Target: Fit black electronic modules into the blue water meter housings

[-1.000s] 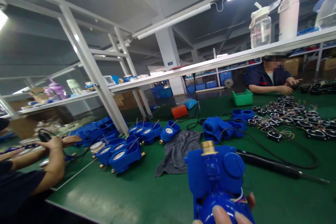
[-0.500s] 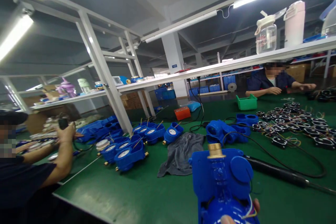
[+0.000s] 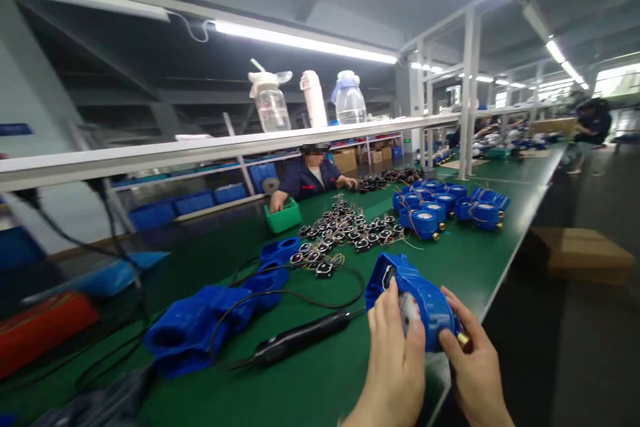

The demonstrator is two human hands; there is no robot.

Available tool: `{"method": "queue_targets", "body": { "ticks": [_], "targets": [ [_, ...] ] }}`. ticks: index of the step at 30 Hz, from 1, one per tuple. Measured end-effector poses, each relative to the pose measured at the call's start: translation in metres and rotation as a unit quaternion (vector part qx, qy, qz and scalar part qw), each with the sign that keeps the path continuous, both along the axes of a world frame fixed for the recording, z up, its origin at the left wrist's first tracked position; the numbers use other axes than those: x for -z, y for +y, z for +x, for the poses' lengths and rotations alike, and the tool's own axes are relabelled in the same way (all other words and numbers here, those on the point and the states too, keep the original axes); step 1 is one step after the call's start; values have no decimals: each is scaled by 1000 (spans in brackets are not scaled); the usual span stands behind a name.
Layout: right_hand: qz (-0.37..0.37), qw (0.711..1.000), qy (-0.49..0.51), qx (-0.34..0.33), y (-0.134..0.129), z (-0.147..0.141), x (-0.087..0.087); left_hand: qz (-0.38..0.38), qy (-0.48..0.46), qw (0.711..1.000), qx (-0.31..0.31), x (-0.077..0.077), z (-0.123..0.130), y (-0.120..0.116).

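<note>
A blue water meter (image 3: 433, 312) with a brass fitting is held near the table's right edge, tilted on its side. My left hand (image 3: 393, 363) is closed on its near left side, fingertips by a dark part inside the housing and a pale dial face. My right hand (image 3: 475, 367) grips the other end beside the brass fitting. A black electric screwdriver (image 3: 305, 337) with a cable lies on the green table (image 3: 240, 390) to the left of my hands.
Blue plastic housings (image 3: 200, 320) lie at left, with an orange-red box (image 3: 45, 330) beyond. Several black modules with wires (image 3: 350, 230) spread mid-table. More blue water meters (image 3: 425, 217) stand at right. Across the table a co-worker (image 3: 313, 177) reaches into a green bin (image 3: 283, 217). Bottles (image 3: 273, 107) stand on the shelf.
My view has swung to the right. The water meter has turned from upright to lying on its side, and both my hands now show around it. The co-worker's hand has moved to the green bin.
</note>
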State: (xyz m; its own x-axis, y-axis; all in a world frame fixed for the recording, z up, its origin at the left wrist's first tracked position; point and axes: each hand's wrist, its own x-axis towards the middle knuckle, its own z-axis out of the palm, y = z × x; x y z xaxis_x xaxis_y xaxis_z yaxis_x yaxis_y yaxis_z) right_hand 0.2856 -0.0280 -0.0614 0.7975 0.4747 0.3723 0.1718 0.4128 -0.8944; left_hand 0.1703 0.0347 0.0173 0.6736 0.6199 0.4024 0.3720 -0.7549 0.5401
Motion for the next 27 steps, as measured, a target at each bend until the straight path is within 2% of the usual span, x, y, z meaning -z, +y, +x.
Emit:
{"method": "queue_targets", "body": {
  "ticks": [3,6,11,16,19,22,24,27],
  "targets": [
    [-26,998,31,52,18,53,25,-21,48,997,50,6,67,23],
    [-74,993,26,83,29,95,45,-21,81,995,55,17,115,45],
    [-154,979,-59,120,35,133,70,-17,111,992,64,28,166,64],
    [-188,953,-147,187,54,149,87,-13,121,988,96,21,204,72],
    [-195,941,-181,211,67,162,91,-12,131,983,129,14,210,81],
    [-198,934,-201,221,77,183,93,2,135,980,149,16,194,89],
    [-202,928,-206,234,83,207,94,15,151,975,162,25,172,95],
    [-211,918,-217,256,92,259,93,16,220,958,181,49,128,100]
  ]
}}
